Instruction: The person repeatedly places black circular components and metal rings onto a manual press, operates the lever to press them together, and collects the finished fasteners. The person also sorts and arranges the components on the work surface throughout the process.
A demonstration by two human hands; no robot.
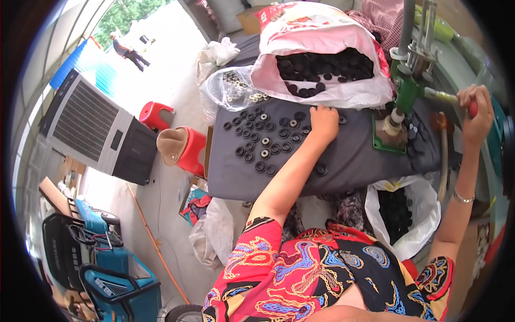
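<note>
My right hand (476,114) is wrapped round the red knob (472,109) at the end of a lever on a green hand press (409,91). The press stands on the right part of a cloth-covered table (343,161). My left hand (325,124) is on the table just below a large white and red sack, its fingers curled down; whatever they pinch is hidden. Many black ring-shaped parts (260,167) lie spread to the left of that hand, a few with pale metal centres (265,153). One black ring (342,119) lies just right of the hand.
The large sack (322,40) lies open, full of black round parts. Beside it is a clear bag (230,88) of metal pieces. A white bag (429,214) of black parts hangs below the table's front edge. Red stools (193,153) and an air cooler (88,126) stand left.
</note>
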